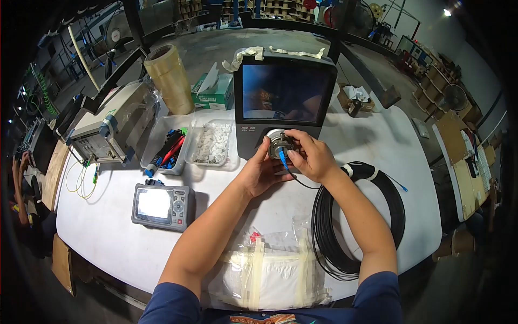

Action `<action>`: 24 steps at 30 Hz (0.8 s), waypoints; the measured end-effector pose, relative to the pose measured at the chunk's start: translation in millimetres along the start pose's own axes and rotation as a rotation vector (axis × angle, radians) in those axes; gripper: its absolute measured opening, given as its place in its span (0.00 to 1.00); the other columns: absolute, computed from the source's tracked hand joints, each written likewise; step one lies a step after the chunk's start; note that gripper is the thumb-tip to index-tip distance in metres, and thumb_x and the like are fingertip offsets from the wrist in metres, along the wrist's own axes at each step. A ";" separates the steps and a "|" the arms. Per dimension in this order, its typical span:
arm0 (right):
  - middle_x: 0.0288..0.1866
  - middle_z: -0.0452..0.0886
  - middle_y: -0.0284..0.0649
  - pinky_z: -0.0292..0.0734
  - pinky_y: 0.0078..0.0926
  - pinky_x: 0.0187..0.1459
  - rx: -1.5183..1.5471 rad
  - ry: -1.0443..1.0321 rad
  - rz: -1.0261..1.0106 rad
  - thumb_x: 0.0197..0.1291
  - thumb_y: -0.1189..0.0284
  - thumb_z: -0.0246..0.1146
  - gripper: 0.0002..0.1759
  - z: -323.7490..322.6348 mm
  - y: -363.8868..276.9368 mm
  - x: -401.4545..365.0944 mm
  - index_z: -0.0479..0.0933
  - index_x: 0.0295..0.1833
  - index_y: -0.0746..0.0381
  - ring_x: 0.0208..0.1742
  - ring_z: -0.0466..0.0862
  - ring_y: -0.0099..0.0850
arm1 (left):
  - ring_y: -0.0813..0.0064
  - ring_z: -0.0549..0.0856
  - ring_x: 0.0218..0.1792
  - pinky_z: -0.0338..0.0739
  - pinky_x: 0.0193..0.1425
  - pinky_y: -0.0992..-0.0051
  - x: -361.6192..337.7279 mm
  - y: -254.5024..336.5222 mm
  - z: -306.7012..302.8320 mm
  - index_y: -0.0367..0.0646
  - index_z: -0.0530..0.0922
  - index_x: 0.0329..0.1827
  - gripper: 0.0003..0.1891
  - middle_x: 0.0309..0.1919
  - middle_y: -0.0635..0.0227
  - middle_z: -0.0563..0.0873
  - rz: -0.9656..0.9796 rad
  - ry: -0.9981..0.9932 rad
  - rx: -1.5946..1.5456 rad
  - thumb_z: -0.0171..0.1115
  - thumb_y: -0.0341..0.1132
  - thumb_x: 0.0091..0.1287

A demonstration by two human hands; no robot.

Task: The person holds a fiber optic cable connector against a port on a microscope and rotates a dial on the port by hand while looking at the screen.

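A dark inspection device with a screen stands at the back of the white table. At its round metal port, a blue connector on a black cable is plugged in or held against it. My left hand has its thumb and fingers around the port's left and lower side. My right hand pinches at the port's right side, beside the blue connector. The cable runs right to a black coil, whose other blue-tipped end lies on the table.
A handheld tester, a bin of blue parts and a bin of white parts lie left. Behind are tape rolls, a tissue box and an instrument. A plastic-wrapped package is in front.
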State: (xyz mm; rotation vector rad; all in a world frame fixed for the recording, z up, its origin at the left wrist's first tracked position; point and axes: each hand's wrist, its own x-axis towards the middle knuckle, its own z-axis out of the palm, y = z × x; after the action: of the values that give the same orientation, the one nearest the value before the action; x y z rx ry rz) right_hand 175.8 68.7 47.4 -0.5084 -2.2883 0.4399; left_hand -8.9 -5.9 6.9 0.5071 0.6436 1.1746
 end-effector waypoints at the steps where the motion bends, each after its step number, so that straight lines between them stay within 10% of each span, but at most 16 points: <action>1: 0.46 0.89 0.50 0.87 0.32 0.47 -0.001 -0.005 0.007 0.71 0.66 0.63 0.25 -0.1 -0.1 -0.2 0.73 0.68 0.65 0.42 0.92 0.39 | 0.63 0.82 0.61 0.78 0.70 0.49 0.8 -0.4 -0.3 0.45 0.78 0.68 0.43 0.60 0.61 0.84 0.007 -0.003 0.000 0.49 0.76 0.72; 24: 0.51 0.88 0.50 0.87 0.41 0.48 0.032 0.004 0.058 0.68 0.64 0.66 0.25 1.8 -1.0 -0.2 0.74 0.67 0.61 0.47 0.91 0.47 | 0.66 0.83 0.55 0.82 0.66 0.50 6.9 2.3 -1.3 0.46 0.81 0.65 0.40 0.53 0.63 0.85 -0.017 0.074 0.007 0.51 0.75 0.71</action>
State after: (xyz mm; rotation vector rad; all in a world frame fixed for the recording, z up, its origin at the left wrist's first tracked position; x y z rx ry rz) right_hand 174.4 67.4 46.5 -0.5595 -2.2640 0.5031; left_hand -9.7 1.4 6.2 0.4647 0.7144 1.1802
